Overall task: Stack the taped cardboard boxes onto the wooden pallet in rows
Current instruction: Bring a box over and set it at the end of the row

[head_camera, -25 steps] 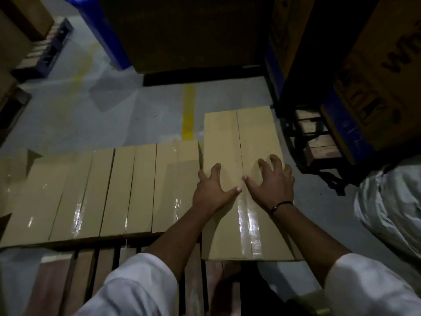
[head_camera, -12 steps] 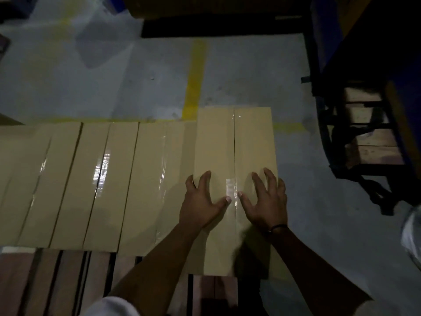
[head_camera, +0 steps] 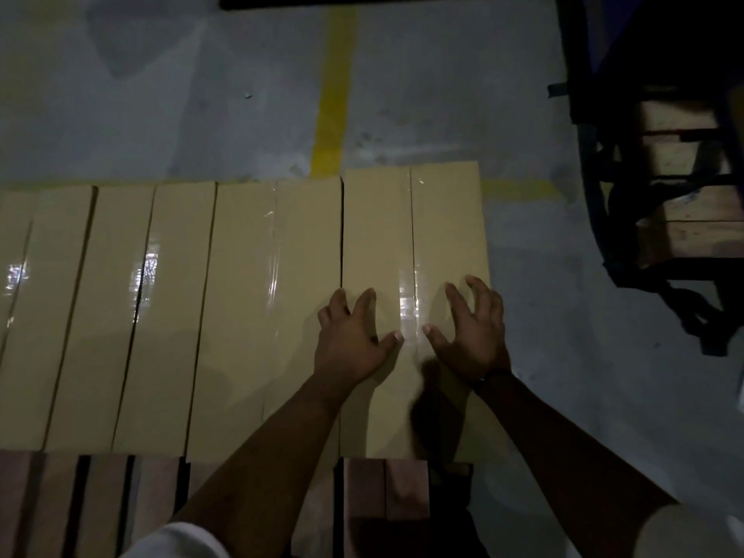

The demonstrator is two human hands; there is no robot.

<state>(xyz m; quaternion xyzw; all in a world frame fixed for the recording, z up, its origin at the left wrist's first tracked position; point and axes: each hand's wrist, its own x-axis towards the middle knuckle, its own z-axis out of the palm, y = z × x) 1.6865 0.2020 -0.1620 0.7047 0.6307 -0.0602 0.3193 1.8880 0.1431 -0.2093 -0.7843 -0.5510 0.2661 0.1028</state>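
Left hand [head_camera: 354, 340] and right hand [head_camera: 471, 336] rest open, fingers spread, on the box [head_camera: 414, 227], gripping nothing. It sits at the right end of the pallet [head_camera: 386, 489], against the row [head_camera: 161, 316]; push evenly to square its edges.

Left hand [head_camera: 354, 340] and right hand [head_camera: 471, 332] (fingers [head_camera: 368, 300] spread) are over the rightmost box [head_camera: 414, 235] on the pallet [head_camera: 52, 505].

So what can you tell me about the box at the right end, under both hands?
The rightmost box is long tan cardboard, its top seam sealed with clear tape. It lies flat on the wooden pallet, tight against the neighbouring box, its far end past the row. The left hand rests on it; the right hand arches over it.
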